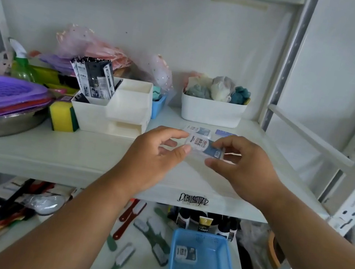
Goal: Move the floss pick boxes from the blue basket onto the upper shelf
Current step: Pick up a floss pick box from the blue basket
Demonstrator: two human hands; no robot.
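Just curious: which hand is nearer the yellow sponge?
Left. The left hand is on the sponge's side of the held box; the right hand is beyond the box.

- Upper shelf (pixel 78 160), white: steel basin (pixel 2 123) at left under purple trays; yellow-green sponge (pixel 62 116); white organizer (pixel 114 112); small blue bin (pixel 158 107); white tub (pixel 210 111) of cloths; two floss pick boxes (pixel 198 130) flat behind the hands.
- Lower shelf (pixel 140 266): blue basket (pixel 208 268) at right; brushes (pixel 151 231) loose at centre; mixed tools at left.
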